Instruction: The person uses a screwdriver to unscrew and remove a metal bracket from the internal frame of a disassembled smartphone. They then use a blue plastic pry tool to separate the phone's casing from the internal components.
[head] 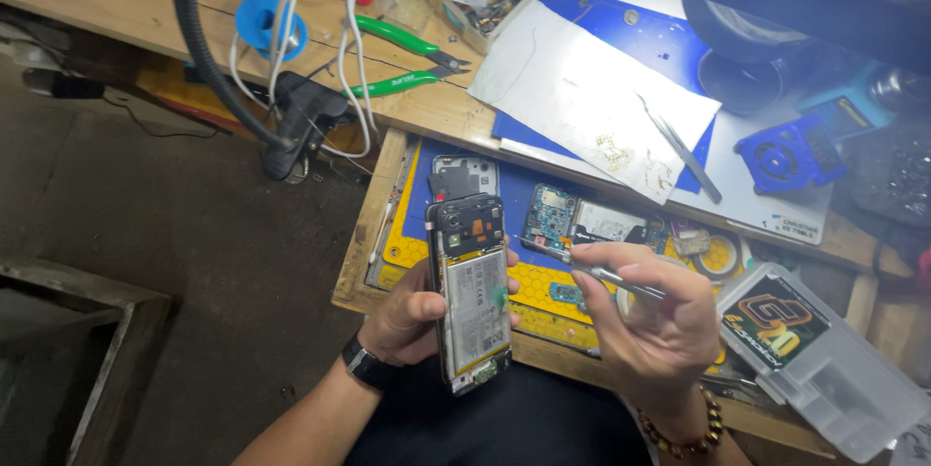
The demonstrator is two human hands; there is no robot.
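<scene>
The left hand (412, 316) wraps around the edges of an opened black smartphone with its back cover off (472, 291), gripping it upright and tilted toward the camera so that the exposed battery and circuit board face up, over the front edge of the wooden tabletop (427, 112). The thumb lies along the phone's left edge and the fingertips curl round its right edge; a black wristwatch (366, 365) sits on that wrist, and the forearm comes up from the lower left. The right hand (650, 316) is closed in a pencil-like pinch on thin metal tweezers (582, 265), whose tips point left toward the phone's upper right side, seemingly held just apart from it, likely for fine work. Its wrist, wearing a brown bead bracelet (684, 432), bends inward. Beneath the hands lies a blue and yellow work mat (412, 233) with small circuit boards, kept near. Farther back rest green-handled cutters (407, 59) and a second pair of tweezers (679, 146) on a white sheet (572, 88).
</scene>
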